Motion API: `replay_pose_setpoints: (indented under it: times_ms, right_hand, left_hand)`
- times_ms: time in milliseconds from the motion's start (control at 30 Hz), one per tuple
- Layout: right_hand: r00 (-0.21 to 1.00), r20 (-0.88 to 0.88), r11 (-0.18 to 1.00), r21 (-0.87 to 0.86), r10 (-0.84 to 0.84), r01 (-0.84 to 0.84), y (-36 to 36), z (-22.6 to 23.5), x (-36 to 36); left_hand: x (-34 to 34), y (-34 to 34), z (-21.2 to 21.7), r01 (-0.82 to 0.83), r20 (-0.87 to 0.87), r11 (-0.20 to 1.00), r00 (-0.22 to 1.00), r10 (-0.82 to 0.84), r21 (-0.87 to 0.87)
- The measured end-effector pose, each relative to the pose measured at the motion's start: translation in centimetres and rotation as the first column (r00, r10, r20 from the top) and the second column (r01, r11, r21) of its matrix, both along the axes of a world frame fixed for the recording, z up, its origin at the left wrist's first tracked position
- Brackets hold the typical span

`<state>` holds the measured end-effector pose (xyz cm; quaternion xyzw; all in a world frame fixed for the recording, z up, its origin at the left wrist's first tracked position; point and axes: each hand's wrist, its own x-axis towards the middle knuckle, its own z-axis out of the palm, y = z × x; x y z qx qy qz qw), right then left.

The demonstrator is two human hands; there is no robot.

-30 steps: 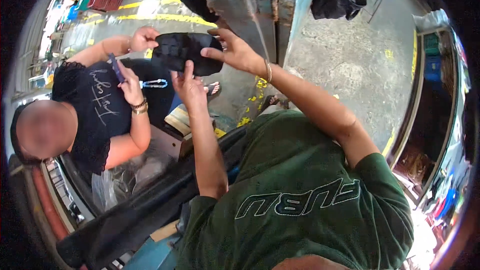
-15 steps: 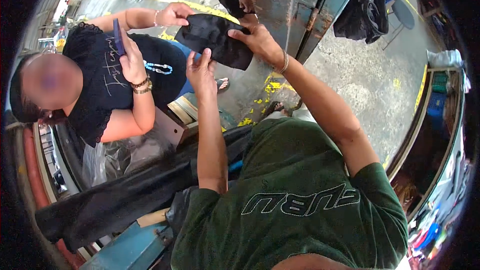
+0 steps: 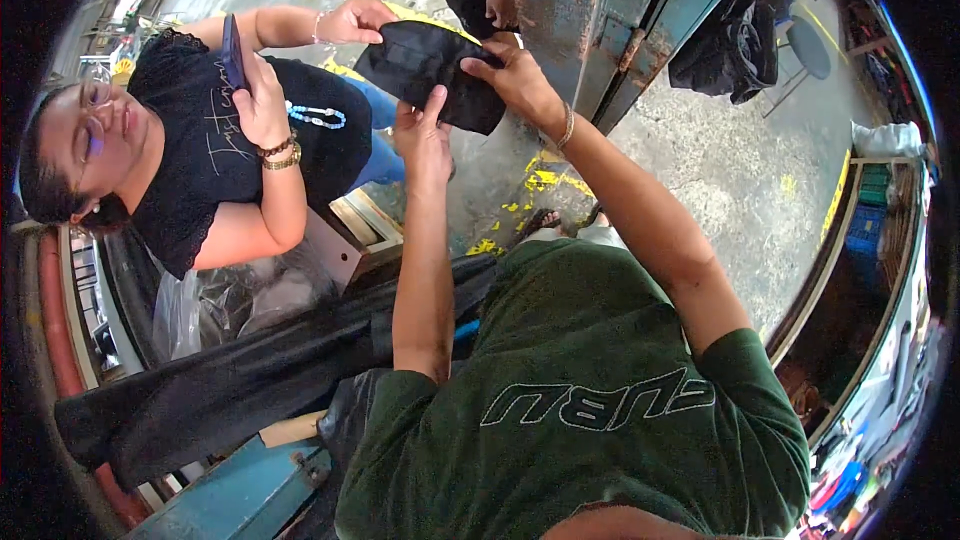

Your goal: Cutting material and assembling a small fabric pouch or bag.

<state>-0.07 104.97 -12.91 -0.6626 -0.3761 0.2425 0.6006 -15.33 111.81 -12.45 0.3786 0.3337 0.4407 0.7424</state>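
Holding a black fabric pouch (image 3: 430, 75) up at arm's length, the person's left hand (image 3: 422, 135) pinches its lower edge while the right hand (image 3: 515, 80) is closed over its upper right corner. In this single head view, a co-worker's hand (image 3: 362, 20) grips the pouch's far left end; their other hand (image 3: 262, 105) holds a dark phone (image 3: 232, 50). The pouch looks soft and light, likely to sag and fold, so edges and corners seem the surest places to hold. Below lie a long black cloth (image 3: 240, 380), a clear plastic bag (image 3: 240, 300) and a blue metal post (image 3: 580, 10).
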Motion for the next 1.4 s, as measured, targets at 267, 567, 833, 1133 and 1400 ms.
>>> replay_pose_setpoints:
  times_ms: [267,567,833,1133,1400]
  right_hand:
    - [0.922,-0.375,0.994,-0.018,0.093,-0.107,-2.3,-0.2,-0.2]
    - [0.851,-0.524,0.997,0.077,0.026,0.017,-4.8,-1.8,1.5]
    - [0.866,-0.498,0.999,0.017,-0.035,0.049,-3.8,-2.4,1.0]
    - [0.923,-0.359,0.989,0.009,0.14,-0.146,-1.5,-4.0,3.0]
    - [0.802,-0.39,0.89,0.263,0.451,-0.373,0.6,-3.8,4.4]
  left_hand:
    - [0.4,1.7,-0.6,0.053,0.013,0.997,0.998,-0.053,0.051]
    - [1.4,2.2,-1.3,0.008,0.049,1.0,0.999,-0.01,0.029]
    - [2.2,0.9,-3.3,-0.034,-0.037,0.997,0.999,0.032,-0.062]
    - [4.0,-2.2,-4.5,-0.228,-0.141,0.966,0.967,0.211,-0.123]
    - [4.3,-5.6,-5.2,-0.197,-0.164,0.974,0.97,0.178,-0.109]
